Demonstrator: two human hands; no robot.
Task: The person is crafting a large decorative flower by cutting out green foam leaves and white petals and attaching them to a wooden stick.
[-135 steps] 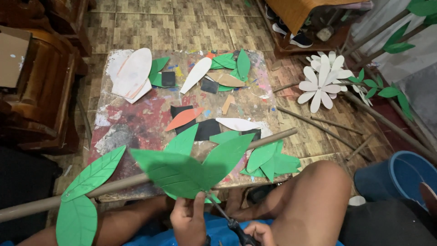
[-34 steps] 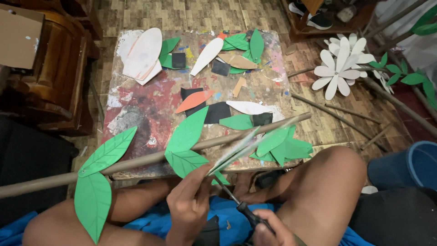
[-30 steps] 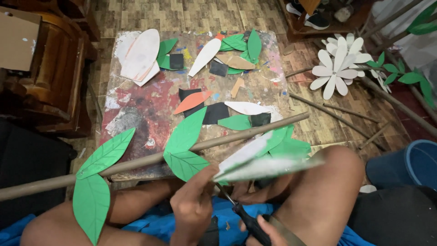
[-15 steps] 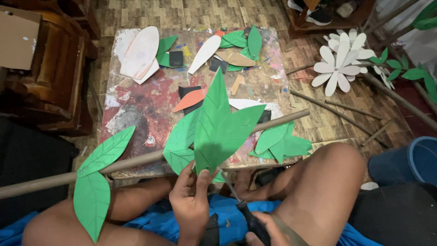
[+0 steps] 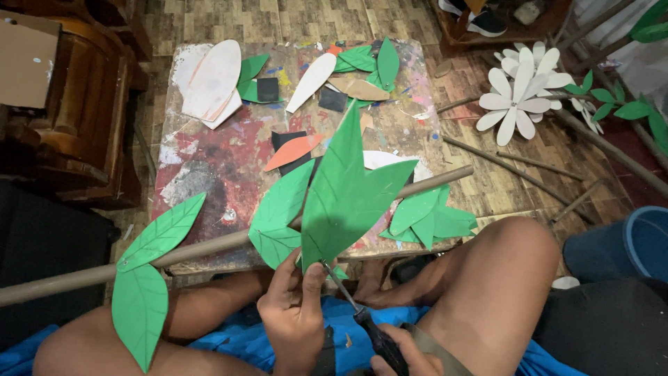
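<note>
My left hand (image 5: 296, 317) pinches the lower end of a large green paper leaf cut-out (image 5: 348, 191) and holds it upright over my lap. My right hand (image 5: 407, 355), at the bottom edge, grips the black handles of scissors (image 5: 358, 306) whose blades touch the leaf's base. Behind the leaf a long brown stick (image 5: 209, 244) lies across the low paint-stained table (image 5: 223, 160), with green paper leaves (image 5: 149, 271) glued along it.
White, green, orange and black paper shapes (image 5: 212, 80) lie on the table. A white paper flower (image 5: 518, 97) on a stick lies on the floor to the right. A wooden cabinet (image 5: 76, 118) stands left, a blue bucket (image 5: 640, 240) right.
The green leaf cut-out has been turned in my left hand, from lying flat and edge-on to standing upright and facing me. The scissors stay at its base.
</note>
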